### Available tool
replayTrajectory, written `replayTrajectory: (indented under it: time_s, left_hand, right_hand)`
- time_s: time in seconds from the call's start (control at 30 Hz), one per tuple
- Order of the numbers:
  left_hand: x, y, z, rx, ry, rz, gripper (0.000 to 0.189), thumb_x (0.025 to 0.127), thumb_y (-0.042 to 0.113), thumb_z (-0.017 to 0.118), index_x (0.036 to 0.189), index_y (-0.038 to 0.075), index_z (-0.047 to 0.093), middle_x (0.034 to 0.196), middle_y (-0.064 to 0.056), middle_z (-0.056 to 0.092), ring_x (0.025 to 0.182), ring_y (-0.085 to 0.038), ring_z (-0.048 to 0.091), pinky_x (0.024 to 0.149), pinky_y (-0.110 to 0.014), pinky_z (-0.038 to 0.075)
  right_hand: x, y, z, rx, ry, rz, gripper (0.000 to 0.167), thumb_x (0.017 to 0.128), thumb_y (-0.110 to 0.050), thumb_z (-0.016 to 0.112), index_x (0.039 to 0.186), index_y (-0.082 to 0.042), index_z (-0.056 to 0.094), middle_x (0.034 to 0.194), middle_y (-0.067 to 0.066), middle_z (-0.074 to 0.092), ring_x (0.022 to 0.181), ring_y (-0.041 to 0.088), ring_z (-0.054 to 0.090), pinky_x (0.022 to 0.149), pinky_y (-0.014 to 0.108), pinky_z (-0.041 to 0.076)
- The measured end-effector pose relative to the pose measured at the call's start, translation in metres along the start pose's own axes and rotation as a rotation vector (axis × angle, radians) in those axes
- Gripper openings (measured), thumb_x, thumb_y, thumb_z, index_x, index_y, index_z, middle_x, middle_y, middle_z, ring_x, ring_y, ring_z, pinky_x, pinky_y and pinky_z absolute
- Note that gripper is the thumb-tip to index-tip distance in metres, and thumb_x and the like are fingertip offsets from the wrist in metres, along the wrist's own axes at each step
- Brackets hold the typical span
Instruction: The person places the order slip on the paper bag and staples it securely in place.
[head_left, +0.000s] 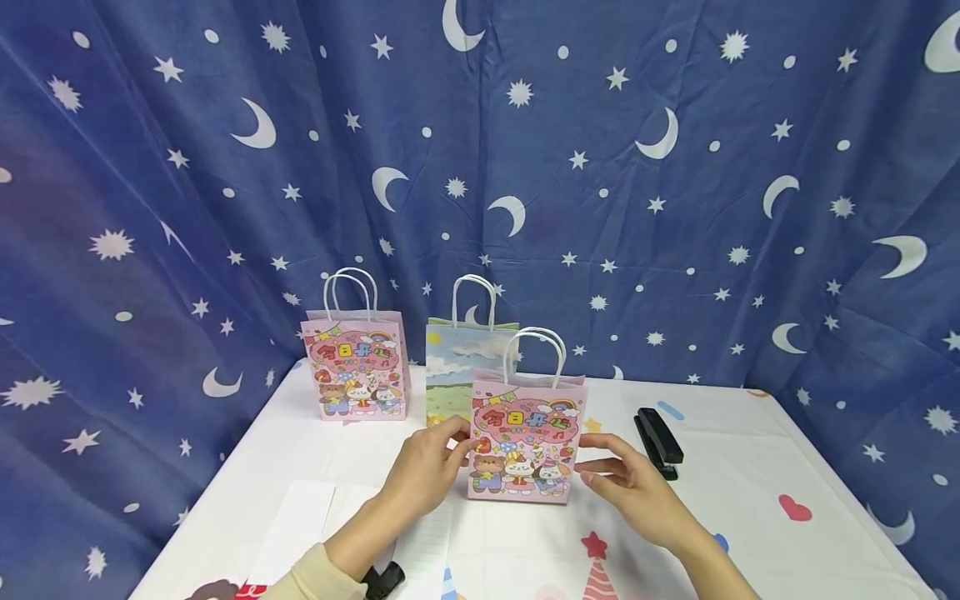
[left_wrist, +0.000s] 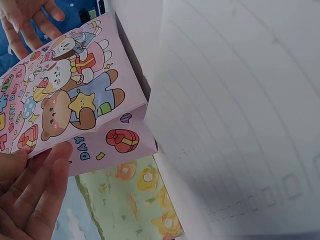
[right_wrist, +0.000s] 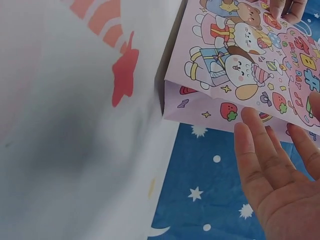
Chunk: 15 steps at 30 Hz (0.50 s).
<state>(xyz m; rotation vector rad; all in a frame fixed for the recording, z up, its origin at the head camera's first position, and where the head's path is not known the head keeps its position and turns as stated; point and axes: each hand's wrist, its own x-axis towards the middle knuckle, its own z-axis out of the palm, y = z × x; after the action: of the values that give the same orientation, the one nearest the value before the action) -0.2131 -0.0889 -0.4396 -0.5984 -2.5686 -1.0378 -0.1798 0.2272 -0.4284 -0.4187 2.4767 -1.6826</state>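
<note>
A pink paper gift bag (head_left: pixel 527 437) with cartoon animals and white handles stands upright at the middle of the table, its printed front facing me. My left hand (head_left: pixel 426 467) pinches the bag's left edge, thumb by the front and fingers along the side, as the left wrist view shows. On the opposite side, my right hand (head_left: pixel 633 487) has its fingers extended and spread, with fingertips (right_wrist: pixel 248 117) right at the bag's side panel. Partly hidden behind this bag is a blue and green landscape gift bag (head_left: pixel 453 367).
A second pink gift bag (head_left: pixel 356 375) stands at the back left. To the right lies a black stapler (head_left: pixel 660 442). White lined paper (head_left: pixel 423 542) and a white sheet (head_left: pixel 292 525) lie at front left. Behind the table hangs a blue starry curtain (head_left: pixel 525 167).
</note>
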Motion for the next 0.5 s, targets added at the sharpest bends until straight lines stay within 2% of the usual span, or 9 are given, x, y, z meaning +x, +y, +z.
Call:
replayTrajectory:
  time_s: [0.23,0.5]
  left_hand:
    - [-0.0003,0.0000,0.0021,-0.024,-0.021,-0.015,0.003,0.103,0.021,0.066,0.101,0.021,0.068,0.096,0.005,0.077,0.075,-0.012,0.077,0.063,-0.021,0.052]
    - [-0.0011,-0.0003,-0.0016,0.034,-0.028,-0.011,0.007,0.101,0.026,0.068,0.106,0.021,0.069,0.097,0.007,0.078,0.073,-0.005,0.072,0.064,-0.022,0.052]
  right_hand:
    - [-0.0009,0.0036,-0.0010,0.003,-0.001,0.013,0.048,0.101,-0.017,0.068,0.145,-0.013,0.051,0.150,0.019,0.050,0.126,0.040,0.063,0.093,0.022,0.056]
    - [-0.0014,0.0056,-0.0025,0.005,-0.015,-0.001,0.048,0.101,-0.015,0.067,0.146,-0.011,0.050,0.149,0.020,0.050,0.123,0.032,0.067,0.094,0.024,0.056]
